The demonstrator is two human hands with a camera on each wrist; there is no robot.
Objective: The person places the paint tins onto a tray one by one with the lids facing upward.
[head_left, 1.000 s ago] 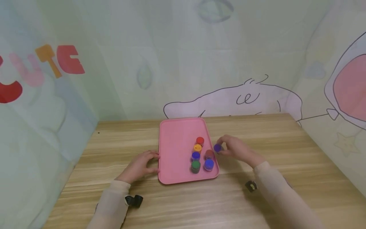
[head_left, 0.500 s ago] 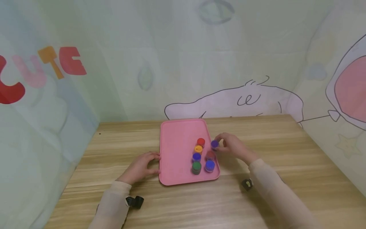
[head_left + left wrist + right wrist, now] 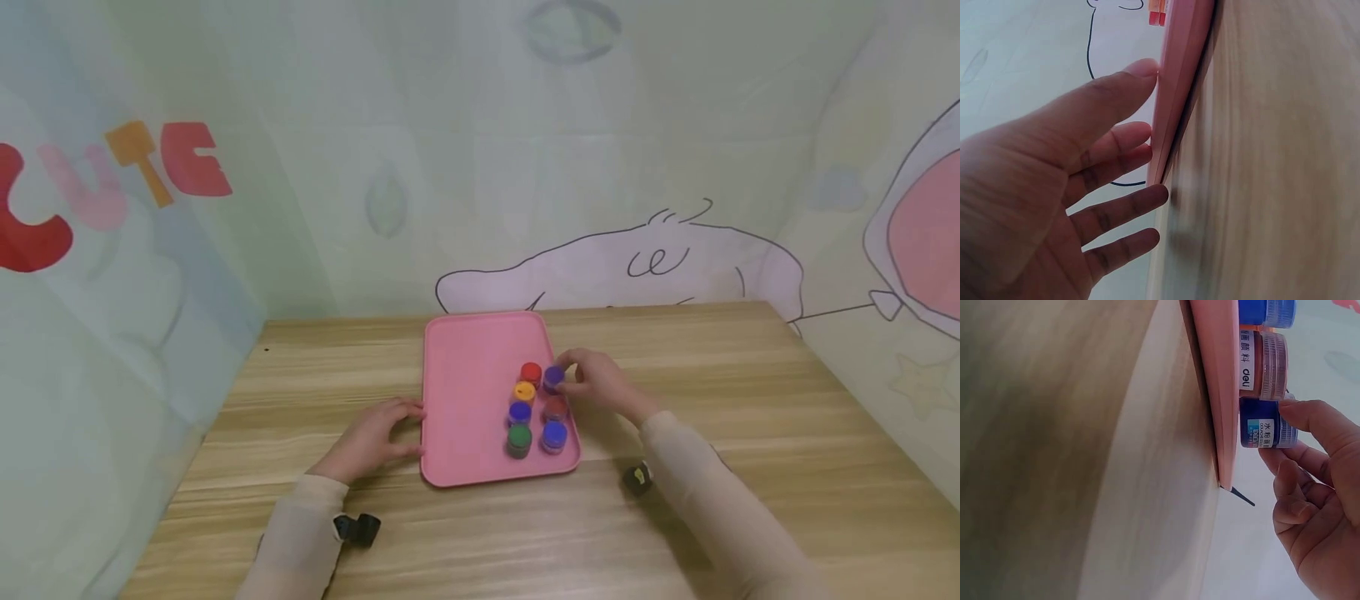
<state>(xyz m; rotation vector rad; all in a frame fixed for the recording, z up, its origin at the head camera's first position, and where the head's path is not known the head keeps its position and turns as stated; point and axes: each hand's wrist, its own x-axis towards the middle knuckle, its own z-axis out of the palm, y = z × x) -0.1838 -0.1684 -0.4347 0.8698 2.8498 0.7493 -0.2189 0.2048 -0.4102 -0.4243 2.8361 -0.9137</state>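
Note:
A pink tray lies on the wooden table. My right hand pinches a dark purple-blue paint jar between thumb and fingers, inside the tray's right rim. In the right wrist view, this labelled gouache jar sits beside a brownish-red paint jar. A red paint jar stands just left of the held one. Below it in the head view come a yellow jar, a blue jar and a green jar. My left hand touches the tray's left rim with fingertips and thumb, fingers extended.
A bright blue paint jar stands near the tray's lower right corner. Bare wooden tabletop surrounds the tray. Behind the table hangs a printed backdrop with cartoon drawings and letters.
My right hand has moved left with the purple-blue jar, from outside the tray's right rim to a spot beside the red jar. My left hand has stayed at the left rim.

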